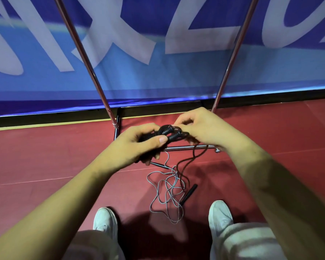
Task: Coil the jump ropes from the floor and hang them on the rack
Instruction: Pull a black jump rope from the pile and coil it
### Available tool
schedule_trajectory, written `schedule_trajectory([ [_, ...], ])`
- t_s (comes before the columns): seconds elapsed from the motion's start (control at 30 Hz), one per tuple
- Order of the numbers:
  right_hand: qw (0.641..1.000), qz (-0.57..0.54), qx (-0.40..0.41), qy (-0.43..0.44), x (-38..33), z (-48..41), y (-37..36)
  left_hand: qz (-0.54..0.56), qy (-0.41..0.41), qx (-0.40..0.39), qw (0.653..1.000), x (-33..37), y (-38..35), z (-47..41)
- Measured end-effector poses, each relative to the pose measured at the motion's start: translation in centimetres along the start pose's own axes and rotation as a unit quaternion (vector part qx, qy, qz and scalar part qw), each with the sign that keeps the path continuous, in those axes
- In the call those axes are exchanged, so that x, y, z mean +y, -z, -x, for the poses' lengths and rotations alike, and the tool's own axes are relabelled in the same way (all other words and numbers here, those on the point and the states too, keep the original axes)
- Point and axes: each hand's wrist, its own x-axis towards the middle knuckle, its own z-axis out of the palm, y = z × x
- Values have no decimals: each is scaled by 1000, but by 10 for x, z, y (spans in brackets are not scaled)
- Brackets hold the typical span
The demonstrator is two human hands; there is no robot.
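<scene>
Head view: at the centre of the frame my left hand [139, 142] is curled round the black jump rope [170, 133], thumb laid over its two ribbed handles. My right hand [201, 126], just at its 3 o'clock, pinches the rope's loops beside the handle tips. A dark length of this rope hangs from the bundle toward 6 o'clock and reaches the red floor [45, 156], so I judge I'm mid-coil, not done. At 6 o'clock from my hands, ahead of my white shoes [105, 218], the grey jump rope [167, 192] lies in a loose tangle on the floor, with a black handle [190, 191] at its 3 o'clock edge. The rack [86, 59] sends two metal poles up toward 11 and 1 o'clock before the blue banner [158, 76]; its base bar runs just under my hands. Next I'd gather the hanging length into even loops, keeping the handles pinned, then lift the bundle to the rack, whose top is out of sight.
</scene>
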Motion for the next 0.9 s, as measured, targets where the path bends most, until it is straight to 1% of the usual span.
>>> schedule_trajectory([
  [0.07, 1000, 13, -7, -12, 3, -2, 2, 31, -5, 36, 999, 1, -2, -1],
  [0.13, 999, 34, -1, -7, 4, 0, 7, 90, -11, 87, 992, 0, 0, -3],
  [0.2, 1000, -2, -7, -3, 3, 2, 12, 153, -4, 129, 980, 1, 6, -5],
  [0.27, 999, -34, -31, -9, 2, 3, 13, 217, 19, 135, 967, 3, 8, -6],
  [0.33, 999, -16, -41, -9, 1, 3, 11, 277, 35, 139, 950, 4, 7, -8],
  [0.43, 999, -11, -39, -13, -3, 4, 11, 304, 62, 163, 936, -1, 8, -11],
  [0.5, 999, 0, -45, -11, -6, 5, 10, 257, 75, 181, 946, -6, 11, -13],
  [0.6, 997, 49, -61, 7, -12, 9, 4, 142, 111, 203, 962, -9, 12, -14],
  [0.63, 994, 84, -69, 21, -14, 10, 1, 85, 112, 203, 969, -12, 12, -14],
  [0.7, 984, 147, -81, 52, -17, 12, -5, -58, 87, 189, 976, -18, 14, -14],
  [0.73, 980, 170, -87, 61, -17, 12, -9, -136, 74, 178, 972, -22, 14, -14],
  [0.8, 968, 219, -96, 74, -16, 10, -15, -279, 69, 163, 944, -27, 10, -12],
  [0.87, 957, 261, -96, 86, -16, 9, -19, -357, 69, 140, 921, -30, 6, -11],
  [0.9, 954, 270, -91, 90, -16, 9, -20, -374, 69, 112, 918, -31, 5, -11],
])
